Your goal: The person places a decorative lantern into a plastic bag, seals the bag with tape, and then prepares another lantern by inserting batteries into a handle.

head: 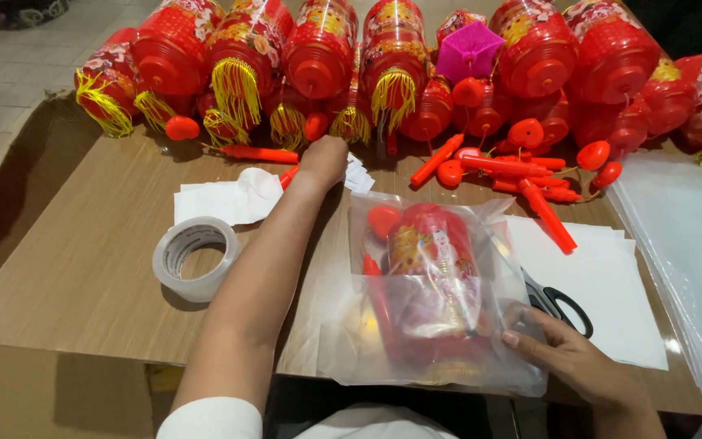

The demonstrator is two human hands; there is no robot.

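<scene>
Red lantern [432, 268] in its clear bag [448, 341] lies on the worktop [83, 268], long axis running away from us. Our right hand [566, 354] pins the bag's corner (fingers flat); our left hand [324, 160] reaches far, its grip hidden—we cannot tell.

One roll of clear tape [195, 258] at nine o'clock; one pair of black-handled scissors [561, 306] at four; one bagged red lantern [432, 280] centre; one pink lantern [468, 50] at twelve; two hands.
</scene>
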